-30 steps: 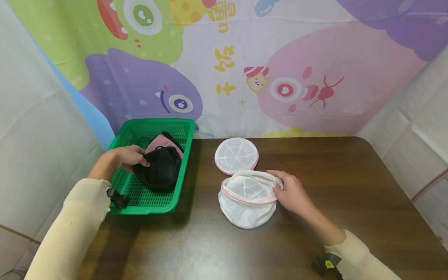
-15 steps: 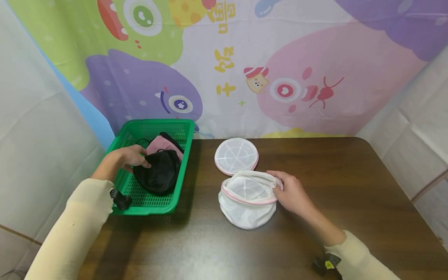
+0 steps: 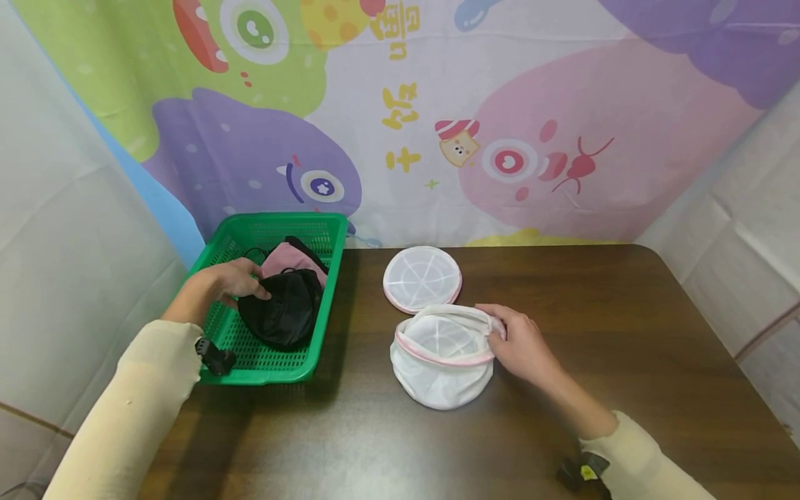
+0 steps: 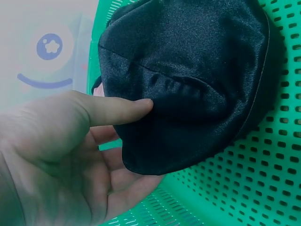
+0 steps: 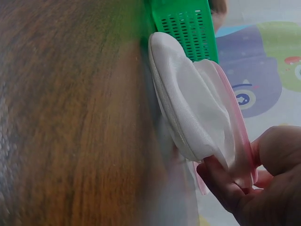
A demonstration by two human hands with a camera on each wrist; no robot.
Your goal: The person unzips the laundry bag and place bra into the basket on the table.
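My left hand [image 3: 234, 280] reaches into the green basket [image 3: 340, 257] and pinches the edge of a black satin garment [image 3: 284, 312], rounded like a bra cup. The left wrist view shows the thumb on top of the black garment [image 4: 188, 80] and the other fingers under its edge. Behind it lies a pink garment with black edging [image 3: 294, 259]. My right hand [image 3: 521, 344] grips the rim of a white laundry bag [image 3: 440, 385] with pink trim, its top open. In the right wrist view, thumb and fingers pinch the bag [image 5: 193, 103] near its pink edge.
A round white mesh disc [image 3: 421, 278] with pink edging lies just behind the bag on the brown wooden table [image 3: 594, 292]. A printed cartoon curtain [image 3: 400, 194] hangs at the table's back edge. Pale cloth walls [image 3: 69, 208] stand on both sides.
The black garment has settled slightly lower in the basket, and my left hand has shifted a little to the right with it. My right hand and the laundry bag have stayed put.
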